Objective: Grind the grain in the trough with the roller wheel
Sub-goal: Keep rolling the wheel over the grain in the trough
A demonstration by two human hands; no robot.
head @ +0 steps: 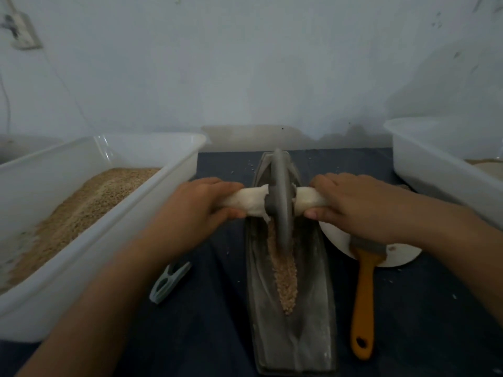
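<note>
A dark boat-shaped trough (318, 308) lies lengthwise on the table in front of me. A strip of brown grain (285, 278) fills its groove. The grey roller wheel (280, 197) stands upright in the far half of the trough, its lower rim in the grain. A cloth-wrapped axle (245, 200) runs through the wheel. My left hand (196, 205) grips the axle's left end. My right hand (351, 202) grips its right end.
A white tub (152, 197) holding grain stands to the left. Another white tub (435, 164) stands at the right. An orange-handled brush (363, 297) lies right of the trough, its head on a white plate (402, 254). A pale green clip (170, 281) lies left of the trough.
</note>
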